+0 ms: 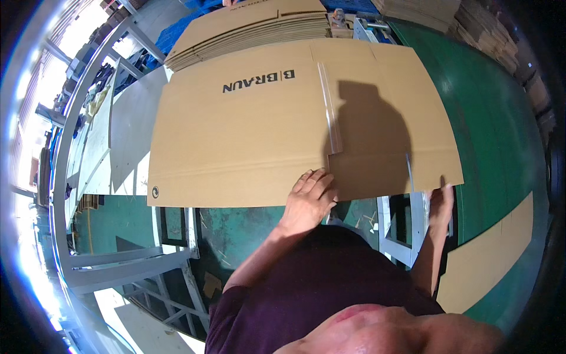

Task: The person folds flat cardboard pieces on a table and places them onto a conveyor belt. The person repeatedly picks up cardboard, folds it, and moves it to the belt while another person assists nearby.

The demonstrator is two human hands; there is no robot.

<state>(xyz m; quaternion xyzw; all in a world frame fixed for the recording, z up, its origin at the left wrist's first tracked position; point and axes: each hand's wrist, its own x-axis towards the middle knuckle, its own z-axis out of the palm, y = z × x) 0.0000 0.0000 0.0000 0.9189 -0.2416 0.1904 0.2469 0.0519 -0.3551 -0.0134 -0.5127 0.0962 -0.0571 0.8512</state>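
Bench point(132, 124): white-topped, at the left, partly sunlit, partly in shade.
Floor point(242, 227): green, strewn with small pale scraps below the near edge.
Room: a pale tubular frame point(115, 274) curves along the left; a cardboard stack point(253, 35) stands at the far side, blue sheeting point(359, 6) behind it.
Right side: a smooth green surface point(495, 124) carries a loose cardboard piece point(489, 253); more stacked cardboard point(486, 35) stands at the far right.
Sheet edges: the large cardboard sheet point(236, 135) overlaps the bench at its left and meets the stack at its far edge; its near edge overhangs the floor, a white metal support point(418, 227) showing beneath its right part.
Open room: green surface beyond the right edge; a gap between the near edge and the person's body.
Left hand point(312, 192): touches the near edge by the slot, fingers bent on top; cannot tell whether it grips.
Right hand point(441, 203): at the near right corner; its hold is unclear.
Sheet: flat, directly ahead of both hands, dark print upside down, a head-shaped shadow on its right part.
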